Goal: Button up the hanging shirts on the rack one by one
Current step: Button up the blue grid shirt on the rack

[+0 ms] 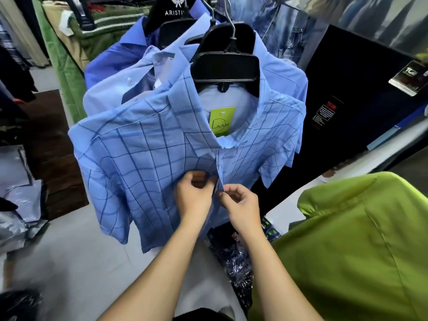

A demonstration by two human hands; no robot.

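Note:
A light blue checked short-sleeved shirt (143, 163) hangs at the front of the rack on a black hanger (228, 66), with a green tag (221, 121) inside its collar. My left hand (193, 193) pinches the left edge of its front placket at chest height. My right hand (240, 202) pinches the right edge of the placket, thumb and forefinger together. Both hands meet at the same spot on the placket; the button there is hidden by my fingers. Behind it hang a pale blue shirt (108, 93) and a darker blue shirt (111, 59).
A lime green garment (347, 246) fills the lower right. A black panel with labels (361, 107) stands to the right. Denim hangs at the back right. Packaged clothes (236, 258) lie on the floor below the shirt, and plastic-wrapped items (16, 200) sit at the left.

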